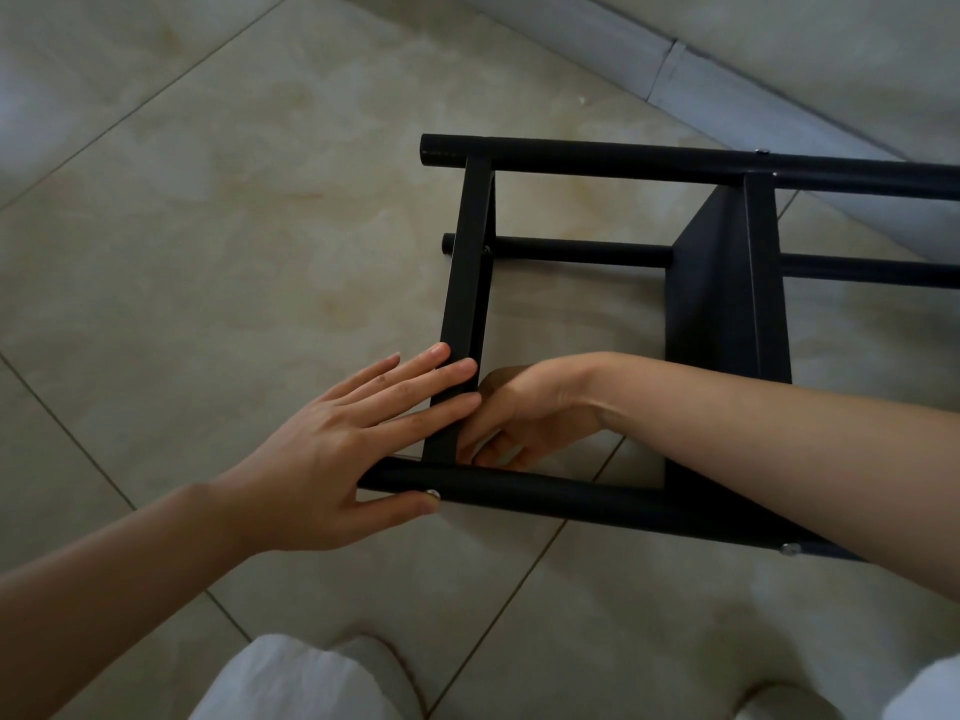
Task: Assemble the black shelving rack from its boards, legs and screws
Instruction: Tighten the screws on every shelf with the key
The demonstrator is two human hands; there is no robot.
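The black shelving rack [613,158] lies on its side on the tiled floor. Its end board [467,272] stands edge-up between the round legs, and a second board [727,283] stands further right. My left hand [332,449] lies flat with straight fingers against the end board, its thumb touching a silver screw [432,494] on the near leg [545,493]. My right hand [524,413] reaches inside the frame behind the end board, fingers curled near the corner where board meets leg. Whether it holds anything is hidden. Another screw head [789,549] shows further along the near leg.
Beige floor tiles [208,226] spread to the left and front. A grey skirting board [675,70] and wall run along the top right, close behind the rack. My white-clad knees [301,683] are at the bottom edge.
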